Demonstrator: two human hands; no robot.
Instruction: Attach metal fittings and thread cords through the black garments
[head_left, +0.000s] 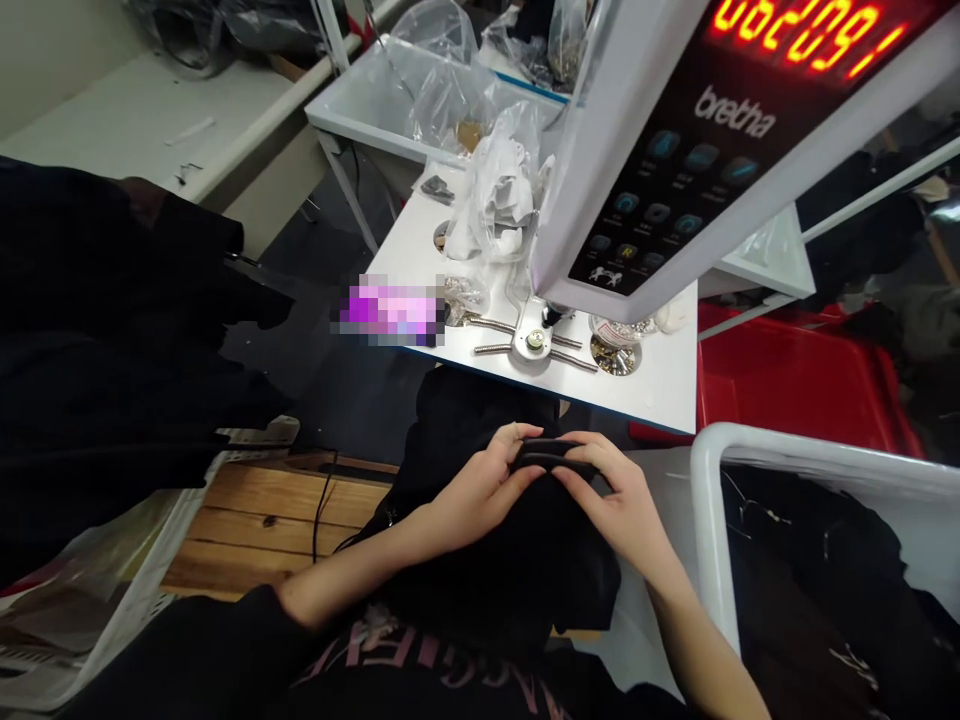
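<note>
While left hand and right hand pinch folded edge of black fabric garment, fingers closed tightly on cloth, garment sits just in front of white desk, below white bretha machine with red LED display.

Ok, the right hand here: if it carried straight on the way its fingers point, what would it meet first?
The folded black cloth, which its fingertips are on. The right hand is in contact there, and the left hand holds the cloth's other side.
</note>
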